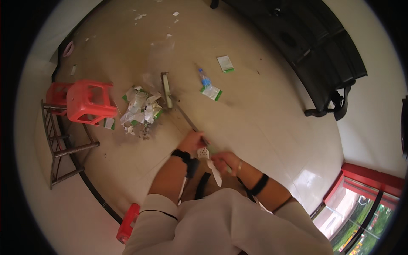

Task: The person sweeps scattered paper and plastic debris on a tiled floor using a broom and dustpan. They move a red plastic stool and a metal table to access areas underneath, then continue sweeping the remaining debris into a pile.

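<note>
A long-handled broom [166,90] slants away from me across the tiled floor, its narrow pale head on the floor beside a litter heap. My left hand [193,141] is closed round the lower part of its pole. Nearer my body, my right hand [227,162] grips the upper end of the same pole. Left of the broom head lies the heap of crumpled plastic, paper and dirt [142,108], with green-edged sheets in it. To the right of the head, a clear bottle with a blue cap [205,79] rests against a green-edged leaflet [211,92].
Red plastic stools [90,101] and a brown metal rack [76,148] stand along the left wall. Another red stool [128,223] is at lower left. A black bench [306,51] runs along the far right. Another leaflet [225,63] and paper scraps [140,17] lie farther off.
</note>
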Demonstrator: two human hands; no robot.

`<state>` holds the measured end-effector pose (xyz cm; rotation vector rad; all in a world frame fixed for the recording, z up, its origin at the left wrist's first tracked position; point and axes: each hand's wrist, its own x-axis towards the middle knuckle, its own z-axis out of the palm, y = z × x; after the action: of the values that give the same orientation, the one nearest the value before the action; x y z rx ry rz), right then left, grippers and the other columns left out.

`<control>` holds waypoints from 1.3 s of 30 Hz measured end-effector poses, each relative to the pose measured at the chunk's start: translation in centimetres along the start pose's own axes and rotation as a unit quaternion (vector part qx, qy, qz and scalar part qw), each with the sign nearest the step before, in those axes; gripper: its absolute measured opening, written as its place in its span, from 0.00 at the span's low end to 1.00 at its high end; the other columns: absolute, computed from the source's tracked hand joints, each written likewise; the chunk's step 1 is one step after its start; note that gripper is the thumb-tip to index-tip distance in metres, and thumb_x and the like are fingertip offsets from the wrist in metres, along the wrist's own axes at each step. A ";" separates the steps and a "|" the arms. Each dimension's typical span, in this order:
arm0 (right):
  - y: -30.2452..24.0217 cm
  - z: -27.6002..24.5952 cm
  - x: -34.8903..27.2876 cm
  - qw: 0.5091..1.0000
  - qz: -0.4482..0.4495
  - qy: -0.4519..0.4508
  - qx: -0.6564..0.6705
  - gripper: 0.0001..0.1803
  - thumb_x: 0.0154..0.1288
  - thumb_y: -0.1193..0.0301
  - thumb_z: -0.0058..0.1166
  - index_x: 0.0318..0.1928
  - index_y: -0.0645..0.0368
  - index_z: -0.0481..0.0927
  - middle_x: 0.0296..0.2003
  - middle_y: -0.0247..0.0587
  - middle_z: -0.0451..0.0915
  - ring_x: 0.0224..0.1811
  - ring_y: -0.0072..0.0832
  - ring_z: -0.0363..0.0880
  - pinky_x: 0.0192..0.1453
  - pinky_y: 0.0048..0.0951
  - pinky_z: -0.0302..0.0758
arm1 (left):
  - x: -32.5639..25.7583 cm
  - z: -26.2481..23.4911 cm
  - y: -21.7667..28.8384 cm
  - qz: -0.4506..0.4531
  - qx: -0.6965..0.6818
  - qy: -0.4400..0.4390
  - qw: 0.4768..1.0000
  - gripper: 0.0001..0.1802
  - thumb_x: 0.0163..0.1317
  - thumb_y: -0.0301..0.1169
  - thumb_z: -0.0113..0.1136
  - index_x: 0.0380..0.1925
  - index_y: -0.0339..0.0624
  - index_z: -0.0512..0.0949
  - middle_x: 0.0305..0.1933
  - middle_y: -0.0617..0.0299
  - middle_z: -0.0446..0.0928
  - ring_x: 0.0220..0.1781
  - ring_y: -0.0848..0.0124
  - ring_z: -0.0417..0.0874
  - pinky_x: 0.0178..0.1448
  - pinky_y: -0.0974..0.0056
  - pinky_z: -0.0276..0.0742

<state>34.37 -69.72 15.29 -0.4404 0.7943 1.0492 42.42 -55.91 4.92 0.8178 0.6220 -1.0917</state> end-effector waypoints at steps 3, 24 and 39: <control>0.9 -2.6 -4.4 0.997 -0.004 0.055 0.046 0.11 0.48 0.71 0.43 0.13 0.56 0.60 0.06 0.27 0.56 0.04 0.14 0.51 0.06 0.15 0.49 | 0.3 4.8 -2.7 -0.010 0.036 -0.017 0.999 0.10 0.43 0.20 0.44 0.29 0.38 0.62 0.18 0.55 0.68 0.20 0.64 0.72 0.27 0.60 0.72; 0.9 -22.8 -24.0 0.857 -0.264 0.135 0.422 0.06 0.51 0.73 0.38 0.24 0.63 0.61 0.13 0.30 0.61 0.13 0.14 0.60 0.15 0.10 0.61 | 14.1 34.7 -24.9 -0.230 0.337 -0.153 0.900 0.03 0.41 0.22 0.50 0.16 0.32 0.68 0.17 0.57 0.67 0.17 0.68 0.68 0.16 0.67 0.63; -6.3 -13.3 -10.2 0.985 -0.053 0.103 0.126 0.07 0.47 0.74 0.39 0.15 0.57 0.61 0.09 0.30 0.60 0.10 0.17 0.58 0.13 0.16 0.59 | 11.6 19.4 -7.8 -0.115 0.269 -0.053 0.955 0.06 0.40 0.26 0.50 0.15 0.33 0.71 0.15 0.59 0.69 0.18 0.72 0.69 0.22 0.69 0.64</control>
<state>32.44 -87.54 14.13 -0.3743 1.0616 0.7996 39.98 -79.73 4.76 1.1645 0.3312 -1.5420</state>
